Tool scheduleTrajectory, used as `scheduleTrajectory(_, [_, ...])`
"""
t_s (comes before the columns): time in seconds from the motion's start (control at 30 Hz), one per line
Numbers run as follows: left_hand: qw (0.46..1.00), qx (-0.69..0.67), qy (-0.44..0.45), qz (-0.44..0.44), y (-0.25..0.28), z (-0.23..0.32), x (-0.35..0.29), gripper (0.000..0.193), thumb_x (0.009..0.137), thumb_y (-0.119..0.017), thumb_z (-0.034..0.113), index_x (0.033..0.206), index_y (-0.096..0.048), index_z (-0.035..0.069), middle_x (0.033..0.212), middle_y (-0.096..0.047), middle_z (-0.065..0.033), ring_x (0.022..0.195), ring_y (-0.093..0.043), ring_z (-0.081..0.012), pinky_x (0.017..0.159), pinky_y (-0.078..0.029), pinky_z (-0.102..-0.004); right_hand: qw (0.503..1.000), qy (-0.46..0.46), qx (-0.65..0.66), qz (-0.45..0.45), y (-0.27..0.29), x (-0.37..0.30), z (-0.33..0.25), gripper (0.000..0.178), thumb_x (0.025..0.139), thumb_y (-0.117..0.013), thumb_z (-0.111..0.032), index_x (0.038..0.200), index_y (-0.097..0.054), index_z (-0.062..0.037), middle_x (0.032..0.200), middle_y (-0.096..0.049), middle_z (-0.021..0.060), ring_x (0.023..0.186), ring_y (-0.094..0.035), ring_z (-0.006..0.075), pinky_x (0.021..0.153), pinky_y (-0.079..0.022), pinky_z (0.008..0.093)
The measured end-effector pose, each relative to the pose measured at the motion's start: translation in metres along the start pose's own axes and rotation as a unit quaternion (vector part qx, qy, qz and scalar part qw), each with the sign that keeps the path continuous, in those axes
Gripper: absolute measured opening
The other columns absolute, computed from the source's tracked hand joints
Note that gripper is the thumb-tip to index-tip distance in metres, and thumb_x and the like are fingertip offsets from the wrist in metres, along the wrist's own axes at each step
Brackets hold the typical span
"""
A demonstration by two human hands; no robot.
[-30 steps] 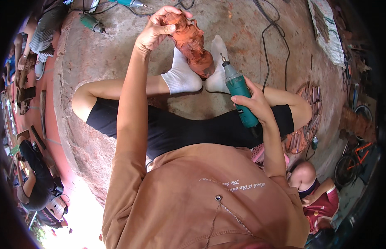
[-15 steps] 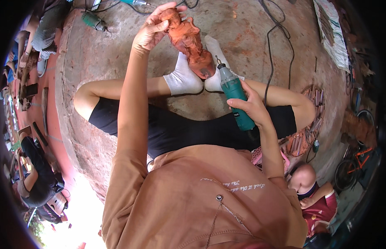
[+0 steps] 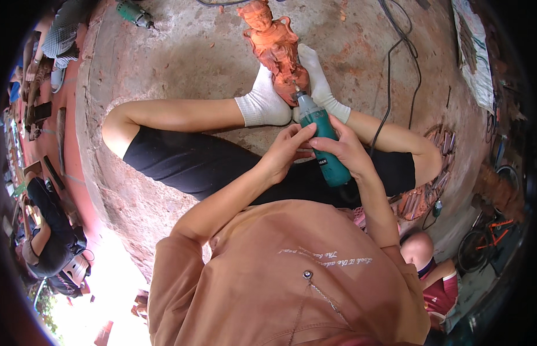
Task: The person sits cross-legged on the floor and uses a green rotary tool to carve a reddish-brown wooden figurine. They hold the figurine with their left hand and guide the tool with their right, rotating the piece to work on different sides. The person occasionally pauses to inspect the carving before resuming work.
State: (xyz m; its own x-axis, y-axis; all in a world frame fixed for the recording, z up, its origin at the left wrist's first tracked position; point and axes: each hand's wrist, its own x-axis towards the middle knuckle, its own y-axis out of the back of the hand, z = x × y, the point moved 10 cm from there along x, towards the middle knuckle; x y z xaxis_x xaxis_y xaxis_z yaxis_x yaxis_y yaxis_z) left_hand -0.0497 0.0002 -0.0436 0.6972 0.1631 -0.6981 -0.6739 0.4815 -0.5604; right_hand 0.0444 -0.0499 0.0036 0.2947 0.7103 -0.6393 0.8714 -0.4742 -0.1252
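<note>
A green-and-grey die grinder point(image 3: 322, 130) lies in my right hand point(image 3: 344, 149), which wraps round its body from the right. My left hand point(image 3: 291, 149) meets the tool from the left, its thumb pressed on the body and its fingers curled. The small bit at the grinder's tip points up at the lower part of a reddish carved statuette point(image 3: 278, 51); whether it touches cannot be made out. The statuette is held upright between my feet in white socks point(image 3: 262, 101), its head toward the top edge.
A second green power tool point(image 3: 134, 14) lies on the concrete floor point(image 3: 182, 69) at the far left. Black cable point(image 3: 389, 63) loops at the right, near a white sack point(image 3: 475, 63). Carving tools point(image 3: 418, 202) lie beside my right knee. Other people sit at left and lower right.
My left hand has let go of the statuette's head and come down to the grinder. The statuette has turned its carved front toward me. The grinder has moved slightly left, its bit now at the statuette's lower part.
</note>
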Motion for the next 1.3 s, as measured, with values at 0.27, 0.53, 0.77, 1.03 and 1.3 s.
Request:
scheduleTrajectory(0.27, [0.997, -0.030, 0.039, -0.051, -0.011, -0.006, 0.014, 0.032, 0.091, -0.067, 0.044, 0.099, -0.060, 0.014, 0.088, -0.064, 0.0032, 0.079, -0.058, -0.0057, 0.071, -0.047, -0.0253, 0.996, 0.019, -0.091, 0.017, 0.005, 0.009, -0.004, 0.076, 0.080, -0.076, -0.021, 0.143, -0.041, 0.0016, 0.115, -0.063, 0.0080, 0.097, -0.059, 0.0107, 0.080, -0.051, 0.0265])
scheduleTrajectory(0.53, [0.996, -0.047, 0.036, -0.065, -0.011, -0.004, 0.016, 0.033, 0.091, -0.066, 0.044, 0.099, -0.061, 0.012, 0.088, -0.065, 0.0022, 0.079, -0.060, -0.0067, 0.066, -0.048, -0.0245, 0.996, -0.009, -0.092, -0.004, 0.000, 0.012, -0.012, 0.072, 0.081, -0.075, -0.021, 0.141, -0.043, 0.0022, 0.113, -0.064, 0.0100, 0.095, -0.062, 0.0114, 0.080, -0.052, 0.0270])
scheduleTrajectory(0.77, [0.995, -0.044, 0.035, -0.082, -0.012, -0.001, 0.015, 0.033, 0.092, -0.065, 0.046, 0.096, -0.063, 0.013, 0.088, -0.064, 0.0033, 0.082, -0.058, -0.0071, 0.070, -0.046, -0.0267, 0.994, -0.041, -0.097, -0.005, 0.000, 0.012, -0.010, 0.064, 0.080, -0.074, -0.021, 0.136, -0.048, -0.0007, 0.105, -0.066, 0.0080, 0.090, -0.063, 0.0114, 0.075, -0.052, 0.0263])
scheduleTrajectory(1.03, [0.997, -0.053, 0.033, -0.055, -0.004, -0.003, 0.015, 0.033, 0.092, -0.066, 0.044, 0.094, -0.064, 0.011, 0.084, -0.066, 0.0008, 0.075, -0.062, -0.0074, 0.064, -0.049, -0.0240, 0.994, -0.052, -0.090, -0.019, -0.007, 0.012, -0.009, 0.060, 0.080, -0.074, -0.023, 0.132, -0.052, -0.0018, 0.101, -0.066, 0.0074, 0.084, -0.063, 0.0109, 0.069, -0.052, 0.0262])
scheduleTrajectory(1.3, [0.997, -0.039, 0.021, -0.063, -0.009, 0.004, 0.014, 0.036, 0.090, -0.067, 0.046, 0.094, -0.062, 0.011, 0.085, -0.067, 0.0006, 0.075, -0.062, -0.0077, 0.068, -0.049, -0.0251, 0.995, -0.039, -0.092, -0.002, -0.001, 0.013, -0.007, 0.066, 0.079, -0.074, -0.024, 0.135, -0.049, 0.0005, 0.101, -0.067, 0.0092, 0.083, -0.064, 0.0113, 0.070, -0.053, 0.0267])
